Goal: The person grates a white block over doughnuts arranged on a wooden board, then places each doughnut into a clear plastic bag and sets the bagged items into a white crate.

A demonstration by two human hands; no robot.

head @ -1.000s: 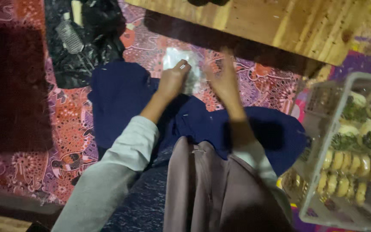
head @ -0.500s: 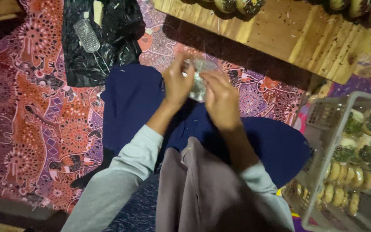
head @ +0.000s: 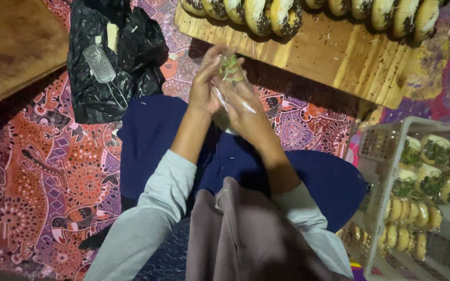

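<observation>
My left hand [head: 205,86] and my right hand [head: 244,101] are raised together over my lap, both gripping a clear plastic bag [head: 229,91]. Inside the bag sits a round pastry with a green topping [head: 229,66], near my fingertips. The bag's lower part hangs between my palms and is partly hidden by them. Just beyond my hands lies a wooden board [head: 334,57] carrying a row of topped pastries [head: 266,15].
A white plastic crate [head: 386,171] at the right holds several bagged pastries. A black plastic bag [head: 115,62] with a small metal grater [head: 100,63] lies at the upper left on a patterned red cloth [head: 42,177]. A brown wooden surface [head: 11,47] fills the top-left corner.
My hands lifted off the floor cloth with the clear bag, and a green-topped pastry now sits inside it. The view tilted up, showing the pastries on the board.
</observation>
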